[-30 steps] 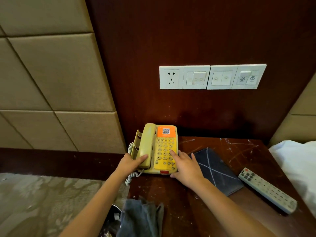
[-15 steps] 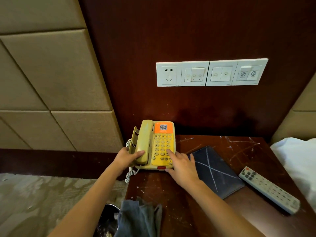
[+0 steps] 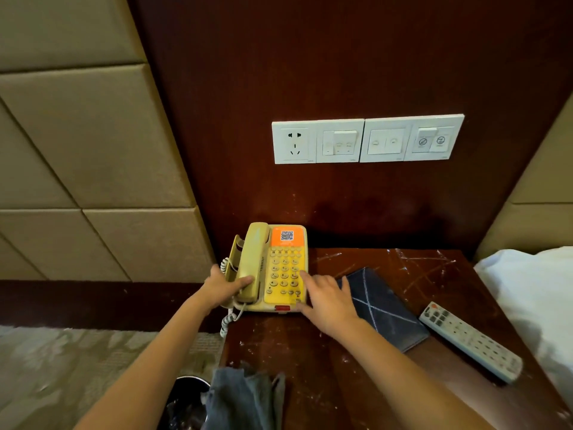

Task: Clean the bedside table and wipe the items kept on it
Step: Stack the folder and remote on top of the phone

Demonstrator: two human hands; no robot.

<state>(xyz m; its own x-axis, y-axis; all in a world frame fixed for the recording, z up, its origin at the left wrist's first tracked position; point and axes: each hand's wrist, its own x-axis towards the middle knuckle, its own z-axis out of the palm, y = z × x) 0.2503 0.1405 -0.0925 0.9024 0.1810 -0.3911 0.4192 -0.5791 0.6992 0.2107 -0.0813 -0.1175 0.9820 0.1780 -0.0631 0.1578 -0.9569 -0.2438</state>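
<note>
A: What's the setting?

B: A dark wooden wall with padded beige panels at the left and a white strip of switches [image 3: 367, 140] above a scratched, speckled bench [image 3: 310, 361].

A: Starting at the left?

B: Below and left of the left hand, a dark bin [image 3: 186, 398] sits on the carpet, and a grey-blue cloth [image 3: 245, 398] lies bunched on the bench's near edge beside it.

A: And that hand?

B: The left hand [image 3: 223, 288] is curled around the near end of the handset, thumb on top, gripping the left side of the yellow telephone [image 3: 276, 268]. The phone sits at the bench's far left corner, against the wall.

A: The other one?

B: The right hand [image 3: 328, 301] lies loose and spread, fingers on the keypad's right edge. Just right of it is a dark folder [image 3: 384, 311], partly under the wrist. Farther right lies a grey remote [image 3: 471, 339], then white bedding [image 3: 536, 305].
</note>
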